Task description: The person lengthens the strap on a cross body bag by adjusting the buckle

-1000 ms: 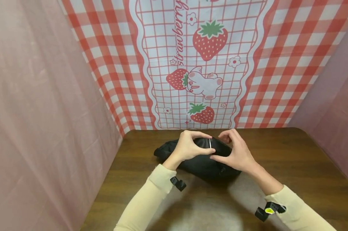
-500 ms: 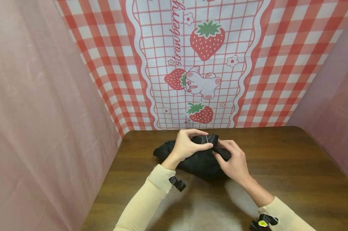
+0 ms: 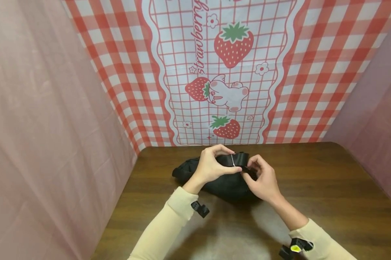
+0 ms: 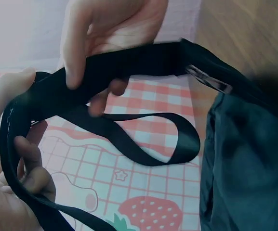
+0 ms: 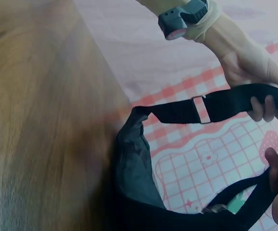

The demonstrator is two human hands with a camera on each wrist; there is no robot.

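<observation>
A black fabric bag lies on the table below both hands. Its wide black strap rises in a loop and passes through a thin metal slider. My left hand holds the strap near the slider, thumb and fingers across its width. To its right, my right hand pinches the strap at the end of the loop. The right wrist view shows the slider on the strap between the left hand and the bag. A loose strap loop hangs in the left wrist view.
The brown wooden table extends around the bag. A red-and-white checked cloth with strawberries hangs behind it. Pink curtains stand at both sides. Small black cameras are worn on both wrists.
My right hand has come in from a spread pose and taken hold of the strap. The strap loop now sticks out right of the slider. My left hand has barely moved.
</observation>
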